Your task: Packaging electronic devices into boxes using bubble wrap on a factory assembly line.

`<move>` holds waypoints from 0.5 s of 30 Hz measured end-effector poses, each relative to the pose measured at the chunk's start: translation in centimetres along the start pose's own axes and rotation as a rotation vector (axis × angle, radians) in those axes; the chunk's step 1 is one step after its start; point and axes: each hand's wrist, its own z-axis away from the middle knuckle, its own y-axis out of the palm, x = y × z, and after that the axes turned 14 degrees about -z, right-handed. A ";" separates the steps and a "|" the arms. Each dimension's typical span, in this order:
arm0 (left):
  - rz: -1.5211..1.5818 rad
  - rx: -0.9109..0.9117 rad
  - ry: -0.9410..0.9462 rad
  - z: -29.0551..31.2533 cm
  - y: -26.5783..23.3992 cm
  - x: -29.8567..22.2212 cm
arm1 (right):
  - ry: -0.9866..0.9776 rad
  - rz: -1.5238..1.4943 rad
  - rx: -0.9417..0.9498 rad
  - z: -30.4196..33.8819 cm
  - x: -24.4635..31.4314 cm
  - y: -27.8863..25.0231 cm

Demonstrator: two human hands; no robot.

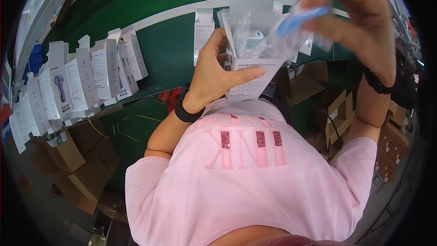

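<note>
A green table point(168, 50) curves across the far side of the scene, edged by a pale rail. To the left, a row of white boxes point(86, 79) lies overlapping along the table's near edge, with one more white box point(203, 29) standing alone farther in. Below the table, brown cardboard cartons point(75, 164) sit on the floor at the left, and more cartons point(391, 148) stack up at the right.

The left hand point(214, 75) grips a tall white box point(251, 41) from its left side, thumb pressed across the front; the flap stands open at the top. Inside the mouth shows a small grey part wrapped in clear plastic point(255, 38). The right hand point(359, 23) hovers just right of the box, fingers pinching a blue item in a clear bag point(298, 20) that touches the box opening.
</note>
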 end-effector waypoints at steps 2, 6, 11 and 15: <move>-0.005 -0.011 -0.028 0.9 -0.1 0.0 | -0.030 -0.017 0.197 -1.0 -2.8 2.1; 0.077 0.122 0.002 1.0 1.0 0.5 | 0.118 0.042 0.405 -1.3 -4.3 4.4; 0.199 0.127 -0.157 1.2 1.2 -0.5 | 0.307 -0.021 0.593 -1.2 -3.1 2.8; 0.128 0.201 0.006 0.4 2.7 -1.1 | 0.448 -0.553 1.188 -2.4 -5.0 2.8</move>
